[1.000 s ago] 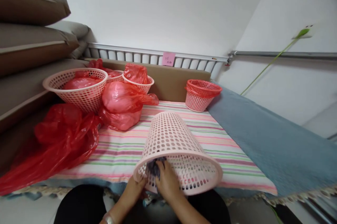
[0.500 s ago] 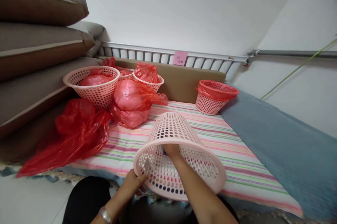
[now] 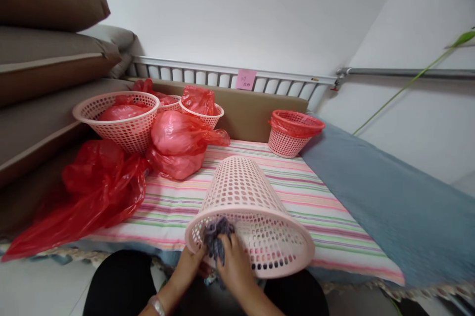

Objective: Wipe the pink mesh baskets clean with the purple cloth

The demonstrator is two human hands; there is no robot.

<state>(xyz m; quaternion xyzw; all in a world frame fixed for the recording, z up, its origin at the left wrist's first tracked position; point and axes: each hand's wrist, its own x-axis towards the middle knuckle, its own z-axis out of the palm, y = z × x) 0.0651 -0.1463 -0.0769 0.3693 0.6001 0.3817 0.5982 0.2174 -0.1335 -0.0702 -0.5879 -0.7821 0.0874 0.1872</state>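
A pink perforated plastic basket point(image 3: 243, 182) lies on its side on the striped cloth, its mouth facing me. My left hand point(image 3: 195, 259) grips the left part of its rim, thumb near the inside. In my right hand point(image 3: 233, 261) is a crumpled dark grey cloth point(image 3: 217, 237), pressed against the inner left side of the mouth, close to my left thumb. Part of the cloth hangs below the rim. The fingers of my left hand behind the rim are partly hidden.
Left stand baskets point(image 3: 128, 128) holding red plastic bags, a bulging red bag point(image 3: 178, 143) and a loose red bag point(image 3: 92, 192). A basket lined with red plastic point(image 3: 287, 143) stands at the back right. Stacked cushions point(image 3: 48, 54) rise at far left; a blue cover point(image 3: 356, 172) lies right.
My right hand has come back from deep inside the basket to its left rim, bringing the grey cloth into view. My left hand still holds the rim. The view has shifted slightly.
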